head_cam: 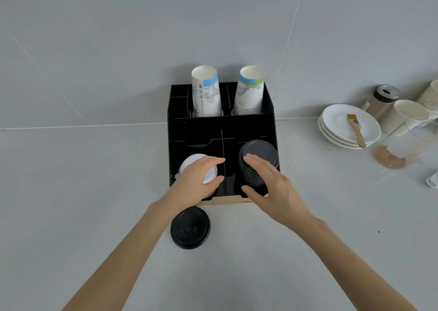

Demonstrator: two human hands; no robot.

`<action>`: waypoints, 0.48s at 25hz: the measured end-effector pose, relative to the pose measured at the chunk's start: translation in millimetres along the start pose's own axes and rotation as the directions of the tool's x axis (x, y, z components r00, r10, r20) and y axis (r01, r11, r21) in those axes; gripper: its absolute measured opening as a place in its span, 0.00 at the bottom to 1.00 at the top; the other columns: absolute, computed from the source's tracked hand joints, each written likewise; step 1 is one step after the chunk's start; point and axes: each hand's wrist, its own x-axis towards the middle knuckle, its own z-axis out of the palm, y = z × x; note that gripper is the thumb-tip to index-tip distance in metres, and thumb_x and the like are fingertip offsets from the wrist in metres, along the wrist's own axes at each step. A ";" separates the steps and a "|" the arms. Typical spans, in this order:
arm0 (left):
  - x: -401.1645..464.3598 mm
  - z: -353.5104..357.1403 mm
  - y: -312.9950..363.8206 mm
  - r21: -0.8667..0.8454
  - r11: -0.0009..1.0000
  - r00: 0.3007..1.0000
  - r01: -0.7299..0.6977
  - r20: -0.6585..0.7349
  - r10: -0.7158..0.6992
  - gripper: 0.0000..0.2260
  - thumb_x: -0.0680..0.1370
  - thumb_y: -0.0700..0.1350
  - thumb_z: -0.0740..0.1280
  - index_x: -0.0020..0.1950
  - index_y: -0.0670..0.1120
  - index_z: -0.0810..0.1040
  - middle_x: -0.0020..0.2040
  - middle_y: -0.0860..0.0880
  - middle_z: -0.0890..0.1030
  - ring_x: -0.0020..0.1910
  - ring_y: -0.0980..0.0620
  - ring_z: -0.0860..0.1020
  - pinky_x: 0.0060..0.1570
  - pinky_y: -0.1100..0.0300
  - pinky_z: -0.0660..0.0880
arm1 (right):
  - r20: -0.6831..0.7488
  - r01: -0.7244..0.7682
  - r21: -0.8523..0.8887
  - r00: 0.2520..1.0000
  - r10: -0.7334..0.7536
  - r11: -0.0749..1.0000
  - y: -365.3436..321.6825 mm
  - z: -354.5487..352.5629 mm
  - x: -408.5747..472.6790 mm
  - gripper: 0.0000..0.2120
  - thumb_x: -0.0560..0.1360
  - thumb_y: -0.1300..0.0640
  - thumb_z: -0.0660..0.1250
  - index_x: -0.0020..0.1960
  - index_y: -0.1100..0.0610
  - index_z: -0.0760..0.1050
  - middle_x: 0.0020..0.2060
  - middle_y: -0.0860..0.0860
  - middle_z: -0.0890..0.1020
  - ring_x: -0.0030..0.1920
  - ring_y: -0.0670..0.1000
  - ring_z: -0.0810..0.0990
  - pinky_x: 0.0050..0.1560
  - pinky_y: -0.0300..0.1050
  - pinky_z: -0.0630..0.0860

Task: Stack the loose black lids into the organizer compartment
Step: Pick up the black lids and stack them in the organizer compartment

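One round black plastic lid [190, 227] lies unstacked before the black organizer [196, 130]; flat-fingered right grip [272, 187] presses the black stack [258, 154], left grip [196, 180] clasps white lids [211, 175].

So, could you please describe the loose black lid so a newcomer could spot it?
Find the black organizer against the wall. On the counter in front of it, nearest the camera, lies one black lid. Unlike the black stack in the organizer's right compartment, it lies alone.

Brush [356, 130] on stacked white saucers [336, 118], beside shaker [381, 102]
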 end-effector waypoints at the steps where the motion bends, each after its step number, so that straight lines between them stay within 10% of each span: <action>1: -9.0 -3.4 -4.5 0.001 1.000 1.000 0.021 -0.005 -0.021 0.18 0.75 0.45 0.63 0.64 0.50 0.68 0.65 0.50 0.72 0.63 0.51 0.68 0.62 0.60 0.63 | 0.024 0.011 0.008 1.000 -0.011 1.000 -4.5 7.0 -4.4 0.26 0.73 0.55 0.65 0.68 0.50 0.61 0.69 0.47 0.67 0.69 0.43 0.62 0.67 0.41 0.63; 12: -86.1 -20.1 -57.0 -0.004 0.994 0.994 0.108 0.000 -0.108 0.16 0.74 0.42 0.65 0.61 0.50 0.72 0.56 0.56 0.74 0.54 0.60 0.71 0.48 0.85 0.57 | 0.225 -0.039 -0.013 0.973 0.041 0.999 -22.9 83.5 -40.4 0.26 0.72 0.50 0.64 0.68 0.50 0.61 0.69 0.45 0.66 0.67 0.45 0.65 0.65 0.39 0.63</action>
